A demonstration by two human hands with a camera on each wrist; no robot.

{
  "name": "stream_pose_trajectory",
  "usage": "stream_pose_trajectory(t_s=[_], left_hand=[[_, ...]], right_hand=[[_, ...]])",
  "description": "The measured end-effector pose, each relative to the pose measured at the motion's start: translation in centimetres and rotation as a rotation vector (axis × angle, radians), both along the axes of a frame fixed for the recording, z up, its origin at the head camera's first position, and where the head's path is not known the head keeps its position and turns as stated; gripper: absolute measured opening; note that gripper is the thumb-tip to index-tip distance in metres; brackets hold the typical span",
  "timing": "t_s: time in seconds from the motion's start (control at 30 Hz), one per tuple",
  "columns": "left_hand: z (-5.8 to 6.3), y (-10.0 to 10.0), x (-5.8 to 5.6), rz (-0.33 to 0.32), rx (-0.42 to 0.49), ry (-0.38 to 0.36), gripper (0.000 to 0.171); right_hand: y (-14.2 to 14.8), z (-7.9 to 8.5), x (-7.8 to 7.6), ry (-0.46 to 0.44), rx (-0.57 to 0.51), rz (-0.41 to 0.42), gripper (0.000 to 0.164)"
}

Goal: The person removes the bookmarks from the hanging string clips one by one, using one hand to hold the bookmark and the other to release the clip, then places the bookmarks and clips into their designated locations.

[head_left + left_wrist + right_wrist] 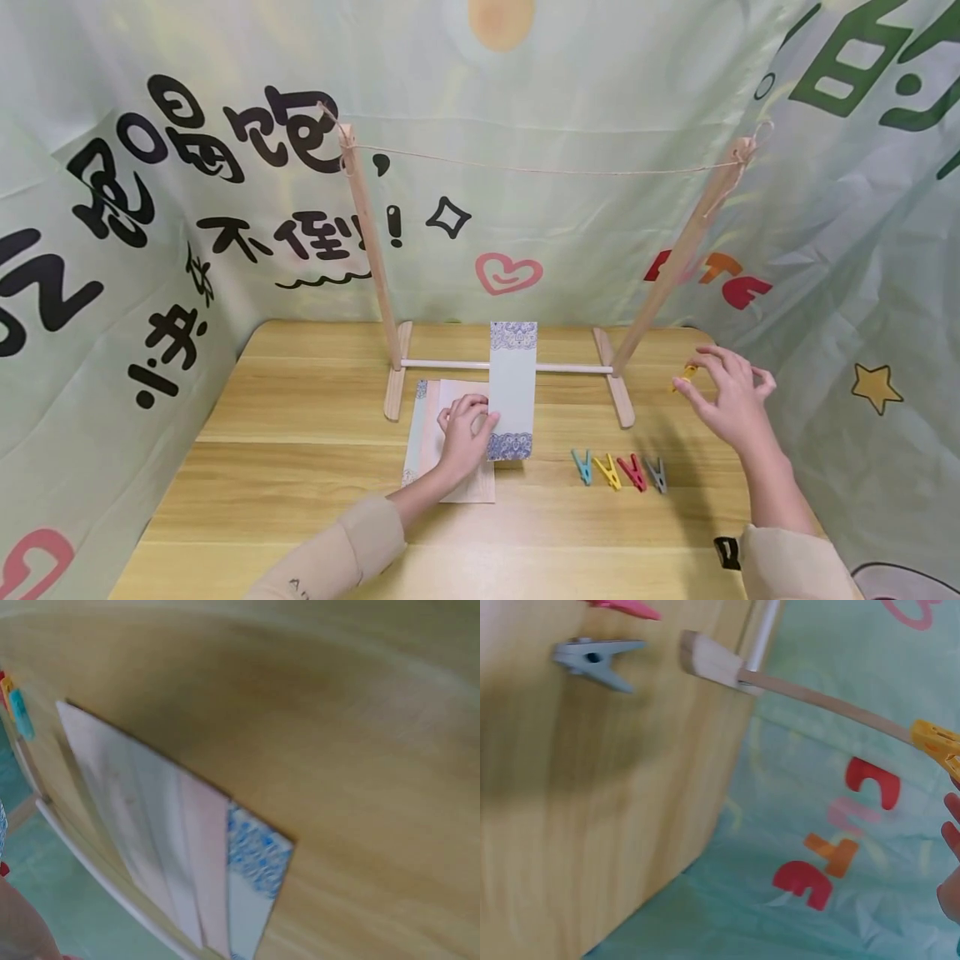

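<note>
My left hand (467,433) pinches the left edge of a pale card (512,379) with blue lace-like bands at its top and bottom. The card stands upright, raised in front of the wooden frame. Below that hand, overlapping paper cards (468,490) lie on the table, one with a blue patterned end (259,851). Out to the right and above the table, my right hand (731,400) pinches a small yellow clothespin (936,742) between thumb and fingers. The left wrist view catches only a bit of the left hand at its lower left corner.
A wooden frame has two posts (678,258), a white crossbar (573,368) and a thin string (525,170) tied between the post tops. Several clothespins lie in a row: blue (582,467), yellow (608,472), red (633,473) and grey (657,476). Printed cloth (600,83) surrounds the table.
</note>
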State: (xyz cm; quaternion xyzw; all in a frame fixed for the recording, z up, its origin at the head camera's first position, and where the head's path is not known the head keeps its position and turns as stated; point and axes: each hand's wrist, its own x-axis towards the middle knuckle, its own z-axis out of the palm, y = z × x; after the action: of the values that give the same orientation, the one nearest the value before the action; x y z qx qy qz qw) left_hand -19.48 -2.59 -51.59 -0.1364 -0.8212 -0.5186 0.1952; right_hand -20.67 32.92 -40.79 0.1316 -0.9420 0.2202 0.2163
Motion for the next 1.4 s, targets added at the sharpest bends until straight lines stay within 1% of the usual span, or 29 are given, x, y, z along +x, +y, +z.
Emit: stream_pose_trajectory(t_s=[0.13,0.37,0.57,0.7,0.83,0.97,1.07,1.27,1.4], left_hand=[[-0.8,-0.4,0.5,0.016,-0.004,-0.02,0.016],[-2.0,-0.7,1.3,0.034,-0.007,-0.057,0.013],[-2.7,-0.9,1.9,0.045,-0.029,-0.096,0.013],[-3.2,-0.9,2.3,0.053,-0.035,-0.094,0.013],[-4.0,-1.0,2.4,0.067,-0.063,-0.083,0.016],[-4.6,-1.1,2.4,0.085,-0.076,-0.087,0.016],[-4.8,-1.2,2.5,0.097,-0.077,-0.103,0.015],[-5.2,-1.2,2.6,0.104,-0.104,-0.131,0.014],[-5.3,-1.2,2.6,0.115,-0.117,-0.148,0.014]], right_hand=[[0.4,-1.1,0.3,-0.044,0.024,-0.024,0.033],[0.9,-2.5,1.0,-0.131,0.057,-0.067,0.033],[1.4,-3.8,1.5,-0.174,0.13,-0.109,0.043],[1.7,-4.6,1.7,-0.196,0.159,-0.126,0.046],[2.1,-5.3,2.0,-0.232,0.166,-0.144,0.047],[2.3,-5.8,2.3,-0.268,0.166,-0.163,0.043],[2.3,-6.1,2.5,-0.306,0.175,-0.172,0.04],[2.9,-7.2,2.9,-0.382,0.217,-0.191,0.045],[3.2,-7.9,3.2,-0.433,0.228,-0.189,0.044]])
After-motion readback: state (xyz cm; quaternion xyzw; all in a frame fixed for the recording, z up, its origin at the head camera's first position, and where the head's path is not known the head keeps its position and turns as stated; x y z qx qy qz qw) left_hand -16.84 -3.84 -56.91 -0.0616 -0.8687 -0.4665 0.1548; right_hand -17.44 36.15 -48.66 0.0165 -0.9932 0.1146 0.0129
